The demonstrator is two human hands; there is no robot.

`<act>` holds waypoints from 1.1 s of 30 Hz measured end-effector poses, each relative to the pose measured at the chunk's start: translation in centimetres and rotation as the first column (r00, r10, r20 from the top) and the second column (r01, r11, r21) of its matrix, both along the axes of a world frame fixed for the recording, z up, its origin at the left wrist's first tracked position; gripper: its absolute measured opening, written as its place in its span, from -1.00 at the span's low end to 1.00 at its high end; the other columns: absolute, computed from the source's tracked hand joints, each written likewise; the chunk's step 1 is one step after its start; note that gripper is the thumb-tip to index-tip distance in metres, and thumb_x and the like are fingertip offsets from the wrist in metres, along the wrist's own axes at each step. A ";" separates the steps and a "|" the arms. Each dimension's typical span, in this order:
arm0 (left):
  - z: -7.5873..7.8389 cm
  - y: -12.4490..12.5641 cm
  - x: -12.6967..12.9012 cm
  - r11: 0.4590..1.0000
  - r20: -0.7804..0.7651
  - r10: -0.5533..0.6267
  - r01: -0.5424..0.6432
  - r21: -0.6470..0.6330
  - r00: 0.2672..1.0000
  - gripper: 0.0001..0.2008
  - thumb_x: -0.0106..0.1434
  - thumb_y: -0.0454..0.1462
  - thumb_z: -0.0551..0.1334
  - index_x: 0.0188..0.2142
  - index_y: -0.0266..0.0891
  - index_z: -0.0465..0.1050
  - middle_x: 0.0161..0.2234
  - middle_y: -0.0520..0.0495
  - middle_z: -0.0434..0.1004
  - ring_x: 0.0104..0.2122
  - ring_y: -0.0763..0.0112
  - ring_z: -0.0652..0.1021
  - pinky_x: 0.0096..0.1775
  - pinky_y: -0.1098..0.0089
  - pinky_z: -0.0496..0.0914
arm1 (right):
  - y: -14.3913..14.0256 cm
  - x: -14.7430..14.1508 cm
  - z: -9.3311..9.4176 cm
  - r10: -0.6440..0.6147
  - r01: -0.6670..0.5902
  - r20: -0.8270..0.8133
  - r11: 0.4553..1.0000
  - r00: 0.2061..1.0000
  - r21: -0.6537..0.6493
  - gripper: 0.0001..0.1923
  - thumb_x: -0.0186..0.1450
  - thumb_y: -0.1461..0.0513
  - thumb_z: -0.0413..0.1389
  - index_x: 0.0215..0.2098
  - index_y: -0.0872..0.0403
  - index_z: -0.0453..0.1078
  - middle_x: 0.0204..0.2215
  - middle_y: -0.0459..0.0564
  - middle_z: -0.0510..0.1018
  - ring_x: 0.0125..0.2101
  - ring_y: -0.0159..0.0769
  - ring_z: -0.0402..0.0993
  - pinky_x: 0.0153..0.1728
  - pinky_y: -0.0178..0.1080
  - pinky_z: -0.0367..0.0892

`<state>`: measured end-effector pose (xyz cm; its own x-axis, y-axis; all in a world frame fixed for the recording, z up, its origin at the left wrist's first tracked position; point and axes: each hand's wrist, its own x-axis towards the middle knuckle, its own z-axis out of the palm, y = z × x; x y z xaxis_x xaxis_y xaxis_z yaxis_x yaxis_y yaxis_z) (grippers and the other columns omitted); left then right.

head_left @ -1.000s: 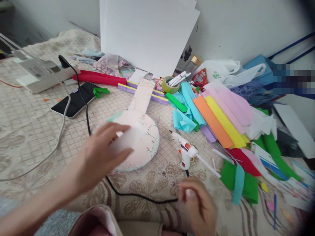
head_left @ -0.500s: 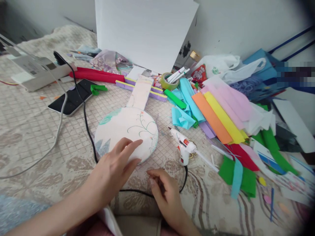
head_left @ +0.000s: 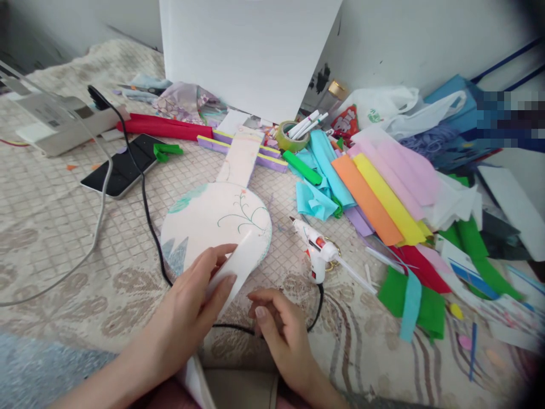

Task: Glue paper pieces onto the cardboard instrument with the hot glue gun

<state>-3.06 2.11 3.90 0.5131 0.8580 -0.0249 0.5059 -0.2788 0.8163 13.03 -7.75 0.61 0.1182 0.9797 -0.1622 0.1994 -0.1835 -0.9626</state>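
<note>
My left hand point(head_left: 198, 298) pinches a plain white strip of card point(head_left: 239, 264) between thumb and fingers, holding it slanted over the lower right of a round white board. That round board point(head_left: 200, 218) lies flat, decorated with a green curling vine, an orange flower, blue-grey peaks and a green patch. A white handle-like strip point(head_left: 238, 159) extends from its top. My right hand point(head_left: 283, 326) is just below and right of the card, fingers loosely curled, thumb apart, nothing visible in them. To its upper right rests a white hot glue gun point(head_left: 314, 244).
Folded orange paper point(head_left: 368, 199), yellow paper point(head_left: 389, 199) and other coloured sheets are heaped at right. A tape roll point(head_left: 287, 142) with markers stands behind. At left are a black phone point(head_left: 123, 165), a power strip point(head_left: 55, 133) and a black cable point(head_left: 149, 210) running beside the board.
My left hand was above the board with thumb and fingers apart; now it grips the white card strip. My right hand has barely moved, its fingers curled slightly more.
</note>
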 end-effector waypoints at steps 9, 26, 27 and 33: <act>0.2 -1.1 1.4 0.944 0.205 0.000 0.068 -0.324 0.979 -0.84 0.35 -0.19 0.06 -0.10 -0.14 0.18 -0.32 0.06 0.39 -0.35 0.47 0.45 -0.34 0.45 0.37 | 0.6 -0.9 0.8 -0.070 0.063 -0.202 0.997 0.977 -0.039 -0.89 0.33 0.18 0.05 -0.33 0.04 0.29 -0.48 -0.13 0.40 -0.49 -0.45 0.32 -0.48 -0.38 0.26; -0.6 0.2 0.9 0.904 0.044 -0.069 0.043 0.424 0.997 -0.94 0.24 -0.33 0.22 -0.28 -0.18 0.36 -0.13 -0.08 0.45 -0.11 0.27 0.44 -0.09 0.22 0.34 | 4.6 4.0 3.7 -0.275 0.212 0.306 0.951 0.911 0.223 -0.91 0.34 0.19 0.01 -0.24 0.03 0.28 -0.54 -0.13 0.44 -0.55 -0.39 0.38 -0.52 -0.32 0.31; -0.8 0.2 0.9 0.873 -0.002 -0.045 0.041 0.486 0.999 -0.86 0.21 -0.31 0.25 -0.22 -0.18 0.35 -0.07 -0.12 0.43 -0.05 0.21 0.40 -0.04 0.15 0.31 | 5.3 4.1 3.8 -0.265 0.181 0.378 0.953 0.887 0.243 -0.91 0.33 0.18 0.02 -0.25 0.04 0.28 -0.52 -0.11 0.44 -0.54 -0.38 0.38 -0.51 -0.32 0.30; -2.3 -0.8 1.6 0.823 -0.189 0.102 0.024 0.567 0.977 -0.57 0.19 -0.34 0.24 0.04 -0.22 0.20 0.15 -0.28 0.24 0.17 -0.03 0.19 0.07 -0.04 0.14 | 7.6 4.1 3.6 -0.166 0.022 0.541 0.965 0.825 0.263 -0.88 0.36 0.21 -0.03 -0.18 0.04 0.30 -0.47 -0.09 0.48 -0.40 -0.31 0.44 -0.37 -0.28 0.29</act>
<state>-1.51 1.34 1.55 0.5165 0.7723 0.3698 0.6613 -0.6341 0.4007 17.09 -0.20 4.19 0.2104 0.9586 0.1920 0.7045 -0.0125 -0.7096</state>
